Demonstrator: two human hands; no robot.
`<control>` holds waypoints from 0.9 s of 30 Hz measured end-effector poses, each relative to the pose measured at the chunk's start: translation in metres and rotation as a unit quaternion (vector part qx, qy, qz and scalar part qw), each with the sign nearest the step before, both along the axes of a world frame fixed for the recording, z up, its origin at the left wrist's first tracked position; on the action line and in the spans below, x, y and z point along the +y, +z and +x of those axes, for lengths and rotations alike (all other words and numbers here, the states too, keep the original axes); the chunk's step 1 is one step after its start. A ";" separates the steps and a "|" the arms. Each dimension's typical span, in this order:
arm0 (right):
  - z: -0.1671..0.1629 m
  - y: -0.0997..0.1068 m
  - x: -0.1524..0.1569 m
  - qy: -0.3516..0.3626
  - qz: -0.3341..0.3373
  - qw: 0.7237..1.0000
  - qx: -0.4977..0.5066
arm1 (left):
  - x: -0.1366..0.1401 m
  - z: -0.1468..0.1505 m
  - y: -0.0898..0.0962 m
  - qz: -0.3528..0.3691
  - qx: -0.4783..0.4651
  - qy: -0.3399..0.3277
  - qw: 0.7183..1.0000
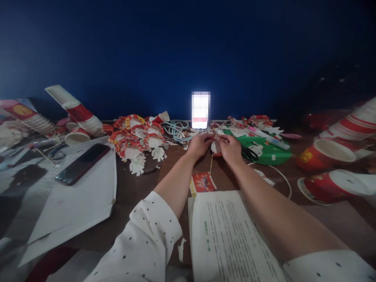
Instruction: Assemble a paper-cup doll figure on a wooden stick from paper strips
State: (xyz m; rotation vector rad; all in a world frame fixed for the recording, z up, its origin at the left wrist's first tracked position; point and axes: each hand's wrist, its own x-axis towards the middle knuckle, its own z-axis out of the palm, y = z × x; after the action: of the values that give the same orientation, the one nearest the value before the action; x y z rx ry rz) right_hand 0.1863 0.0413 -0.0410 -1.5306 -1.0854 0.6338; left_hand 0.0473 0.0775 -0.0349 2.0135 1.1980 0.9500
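Both hands meet over the middle of the table, in front of a lit phone. My right hand (230, 149) is closed in a pinch on a small white and red paper piece (216, 147). From the left, my left hand (200, 146) has its fingertips closed at the upper edge of the same piece. A thin stick (211, 165) runs down below the piece to a red printed paper scrap (203, 182). Exactly what the fingertips grip is partly hidden. Beside my right hand lie dark-handled scissors (250, 154), by a green sheet (274, 156).
Behind the hands a lit phone (199, 111) stands upright. Left are paper-cut crafts (138, 137), a dark phone (83, 163) on a white board (96, 196), and stacked cups (82, 117). An open book (226, 235) lies in front; red paper cups (326, 152) stand right.
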 end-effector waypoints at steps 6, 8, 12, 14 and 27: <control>-0.005 0.003 0.005 -0.016 -0.021 0.998 0.055 | 0.001 0.000 0.001 0.016 0.038 0.018 0.999; -0.006 0.004 0.008 -0.014 -0.036 0.997 0.061 | 0.001 0.000 0.002 0.022 0.045 0.021 0.999; -0.007 0.005 0.016 0.007 -0.033 0.999 0.042 | 0.004 -0.002 0.003 0.015 0.050 0.035 0.998; -0.009 0.006 0.020 0.026 -0.026 0.999 0.023 | 0.006 -0.003 0.004 0.005 0.050 0.055 0.997; -0.010 0.001 0.026 0.076 0.022 0.996 -0.028 | 0.015 -0.004 -0.001 -0.006 0.005 0.086 0.996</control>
State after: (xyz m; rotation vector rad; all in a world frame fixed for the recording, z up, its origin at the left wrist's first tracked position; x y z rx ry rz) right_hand 0.1768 0.0669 -0.0403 -1.4451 -1.2590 0.6699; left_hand 0.0430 0.0929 -0.0358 1.9319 1.3967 1.0116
